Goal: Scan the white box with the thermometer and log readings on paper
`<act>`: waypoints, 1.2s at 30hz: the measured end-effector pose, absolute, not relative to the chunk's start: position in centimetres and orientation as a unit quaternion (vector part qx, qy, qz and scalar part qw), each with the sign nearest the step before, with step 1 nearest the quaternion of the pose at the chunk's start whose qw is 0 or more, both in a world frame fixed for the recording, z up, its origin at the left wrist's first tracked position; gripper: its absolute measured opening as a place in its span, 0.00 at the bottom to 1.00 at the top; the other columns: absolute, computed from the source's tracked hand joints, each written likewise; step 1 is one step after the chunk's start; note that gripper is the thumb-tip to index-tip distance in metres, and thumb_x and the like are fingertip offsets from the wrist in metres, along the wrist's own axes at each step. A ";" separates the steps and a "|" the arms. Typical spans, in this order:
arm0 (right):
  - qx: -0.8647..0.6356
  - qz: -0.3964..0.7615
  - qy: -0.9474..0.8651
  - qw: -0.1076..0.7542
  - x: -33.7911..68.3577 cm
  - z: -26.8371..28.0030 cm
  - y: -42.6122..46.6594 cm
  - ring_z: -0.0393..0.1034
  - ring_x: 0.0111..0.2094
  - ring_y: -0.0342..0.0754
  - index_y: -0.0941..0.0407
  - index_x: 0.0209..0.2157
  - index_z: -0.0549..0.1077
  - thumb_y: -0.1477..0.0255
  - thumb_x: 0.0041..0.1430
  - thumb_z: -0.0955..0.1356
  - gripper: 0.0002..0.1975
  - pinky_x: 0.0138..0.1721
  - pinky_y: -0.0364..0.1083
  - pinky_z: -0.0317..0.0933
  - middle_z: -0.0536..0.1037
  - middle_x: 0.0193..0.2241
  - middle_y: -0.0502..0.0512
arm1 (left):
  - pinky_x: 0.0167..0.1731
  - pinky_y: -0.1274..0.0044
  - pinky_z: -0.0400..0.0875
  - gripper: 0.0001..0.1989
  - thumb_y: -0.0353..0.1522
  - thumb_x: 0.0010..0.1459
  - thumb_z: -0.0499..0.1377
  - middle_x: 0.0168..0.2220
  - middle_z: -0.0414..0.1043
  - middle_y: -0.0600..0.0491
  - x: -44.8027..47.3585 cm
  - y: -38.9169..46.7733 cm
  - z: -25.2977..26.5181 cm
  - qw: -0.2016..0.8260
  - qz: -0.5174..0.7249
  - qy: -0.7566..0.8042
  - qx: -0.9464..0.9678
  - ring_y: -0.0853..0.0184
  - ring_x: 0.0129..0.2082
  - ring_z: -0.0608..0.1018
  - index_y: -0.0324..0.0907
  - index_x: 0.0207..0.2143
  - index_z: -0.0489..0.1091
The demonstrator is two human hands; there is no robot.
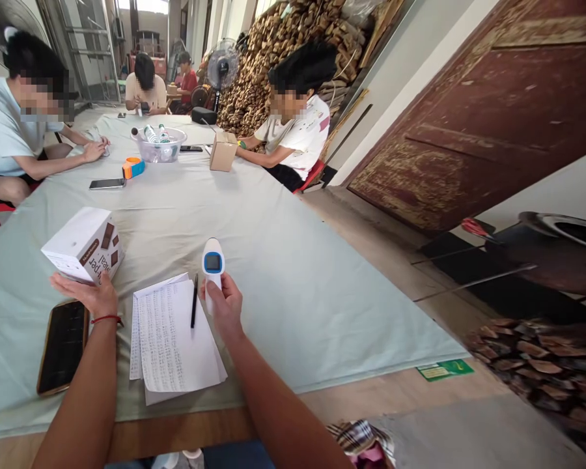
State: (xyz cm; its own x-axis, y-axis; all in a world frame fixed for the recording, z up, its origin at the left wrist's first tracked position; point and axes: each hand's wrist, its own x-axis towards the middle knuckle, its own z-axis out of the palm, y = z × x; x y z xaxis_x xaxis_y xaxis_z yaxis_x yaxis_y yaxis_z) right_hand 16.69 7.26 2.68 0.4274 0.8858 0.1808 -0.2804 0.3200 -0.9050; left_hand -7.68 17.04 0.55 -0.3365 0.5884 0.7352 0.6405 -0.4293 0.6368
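Observation:
My right hand [224,301] is wrapped round the handle of a white infrared thermometer [213,251], its blue-edged screen facing me. My left hand [90,296] cups the near lower side of a white cardboard box [73,238] printed with brown pictures and lettering. The thumb lies against the printed face and the fingers reach along the bottom edge. Between my forearms lie sheets of handwritten paper [170,345], with a black pen [194,301] across their upper right. Left of my wrist rests a dark phone [63,348] in a brown-edged case.
A pale green cloth [322,293] covers the table. Farther along are a second phone [107,184], an orange-and-blue roll-like item [133,168], a plastic basin [159,153] of bottles and a small brown box [223,152]. Several people sit around; firewood [254,78] is stacked behind.

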 end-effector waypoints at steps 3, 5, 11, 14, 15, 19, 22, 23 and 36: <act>-0.458 0.380 -0.369 0.714 17.0 2.6 7.5 0.63 0.25 0.43 0.55 0.40 0.72 0.59 0.53 0.70 0.16 0.28 0.44 0.59 0.70 0.23 0.46 | 0.64 0.44 0.37 0.49 0.41 0.52 0.66 0.68 0.31 0.33 -5.8 15.9 1.4 0.194 -0.615 -0.537 -0.544 0.39 0.69 0.39 0.40 0.67 0.39; -0.513 0.343 -0.381 0.688 17.5 2.5 7.7 0.66 0.28 0.45 0.55 0.43 0.72 0.58 0.52 0.69 0.20 0.32 0.46 0.62 0.73 0.27 0.48 | 0.63 0.47 0.47 0.37 0.40 0.55 0.63 0.65 0.42 0.34 -4.4 15.1 1.7 0.206 -0.592 -0.505 -0.593 0.42 0.67 0.48 0.39 0.63 0.52; -0.767 0.140 -0.457 0.428 20.5 1.6 8.5 0.69 0.46 0.55 0.55 0.49 0.72 0.61 0.52 0.68 0.23 0.44 0.50 0.62 0.75 0.45 0.59 | 0.51 0.66 0.68 0.08 0.33 0.64 0.55 0.44 0.72 0.48 -3.0 14.6 1.0 -0.008 -0.404 -0.376 -0.834 0.62 0.46 0.75 0.43 0.40 0.72; -0.822 0.096 -0.481 0.290 21.6 1.2 8.5 0.70 0.45 0.56 0.58 0.50 0.72 0.64 0.56 0.67 0.21 0.43 0.49 0.61 0.74 0.45 0.64 | 0.52 0.66 0.67 0.07 0.33 0.62 0.57 0.43 0.74 0.50 -3.2 14.7 0.5 -0.073 -0.331 -0.373 -0.864 0.63 0.45 0.76 0.44 0.35 0.74; -0.832 0.091 -0.482 0.259 21.8 1.1 8.4 0.70 0.45 0.56 0.59 0.51 0.72 0.65 0.57 0.66 0.21 0.43 0.49 0.61 0.74 0.45 0.65 | 0.52 0.65 0.67 0.06 0.33 0.60 0.58 0.44 0.74 0.49 -3.2 14.7 0.4 -0.088 -0.316 -0.381 -0.864 0.62 0.46 0.75 0.44 0.35 0.75; -0.845 0.029 -0.488 0.217 21.7 1.1 8.2 0.68 0.46 0.61 0.63 0.52 0.70 0.65 0.57 0.67 0.23 0.45 0.53 0.60 0.73 0.45 0.70 | 0.52 0.65 0.67 0.05 0.33 0.57 0.61 0.46 0.74 0.50 -2.8 14.7 0.1 -0.125 -0.275 -0.396 -0.867 0.61 0.49 0.74 0.44 0.35 0.75; -0.789 -0.020 -0.544 0.284 20.3 0.8 8.0 0.67 0.48 0.60 0.61 0.53 0.69 0.66 0.58 0.67 0.23 0.46 0.53 0.60 0.74 0.46 0.68 | 0.53 0.64 0.66 0.04 0.33 0.56 0.62 0.46 0.74 0.50 -2.5 14.6 -0.1 -0.131 -0.264 -0.393 -0.871 0.61 0.48 0.74 0.45 0.35 0.76; -0.767 -0.007 -0.568 0.297 19.7 0.6 7.9 0.69 0.45 0.57 0.59 0.52 0.70 0.65 0.59 0.66 0.21 0.45 0.52 0.61 0.76 0.43 0.65 | 0.53 0.64 0.66 0.05 0.33 0.56 0.63 0.46 0.74 0.50 -2.5 14.6 -0.1 -0.131 -0.261 -0.393 -0.872 0.60 0.49 0.74 0.45 0.35 0.76; -0.591 0.231 -0.573 0.518 17.6 0.2 7.4 0.70 0.41 0.49 0.55 0.48 0.74 0.68 0.58 0.57 0.21 0.48 0.49 0.64 0.77 0.37 0.55 | 0.55 0.63 0.62 0.10 0.38 0.52 0.67 0.48 0.72 0.50 -2.1 14.2 0.1 -0.146 -0.223 -0.395 -0.879 0.59 0.49 0.74 0.48 0.38 0.78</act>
State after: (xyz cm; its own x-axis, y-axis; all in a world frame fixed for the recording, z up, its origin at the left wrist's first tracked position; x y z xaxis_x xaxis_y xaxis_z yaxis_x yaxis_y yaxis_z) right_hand 17.64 7.42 0.23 0.2361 0.9168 0.3221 0.4388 0.1952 -0.8771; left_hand -2.05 14.17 0.07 0.5886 0.7595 0.2769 0.6292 -0.6455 0.4330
